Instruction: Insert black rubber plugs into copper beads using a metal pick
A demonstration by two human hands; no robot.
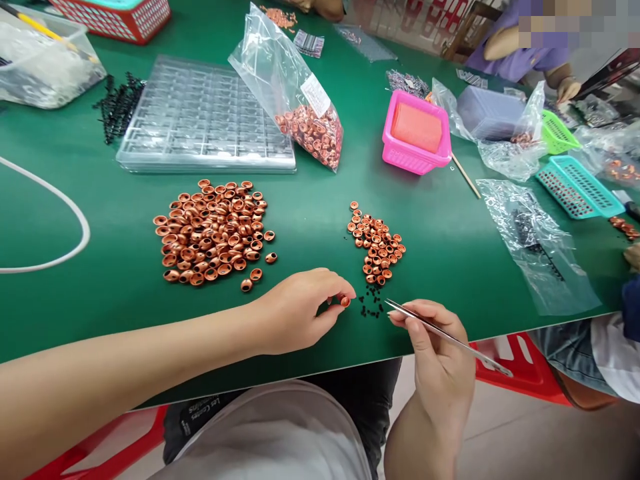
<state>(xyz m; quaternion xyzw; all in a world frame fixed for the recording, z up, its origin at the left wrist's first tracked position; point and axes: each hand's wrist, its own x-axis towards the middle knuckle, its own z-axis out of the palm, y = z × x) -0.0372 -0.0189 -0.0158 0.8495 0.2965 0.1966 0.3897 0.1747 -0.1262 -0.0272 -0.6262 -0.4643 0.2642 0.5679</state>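
My left hand point(305, 310) rests near the table's front edge, with a small copper-coloured cup point(345, 302) at its fingertips. In my right hand point(443, 347) is a pair of metal tweezers point(450, 338), their tips pointing left toward tiny black pieces point(371, 310) scattered on the green table point(320, 193). A small pile of copper cups point(376, 247) lies just beyond the black pieces. Farther left, beyond my left forearm, spreads a larger pile of copper cups point(215, 233).
Clear plastic trays point(205, 120) are stacked at the back left beside a bag of copper cups point(317, 133). A pink basket point(417, 137) holds an orange-red block. At right lie a plastic bag point(545, 253) and a turquoise basket point(577, 190). Another person point(520, 53) sits across.
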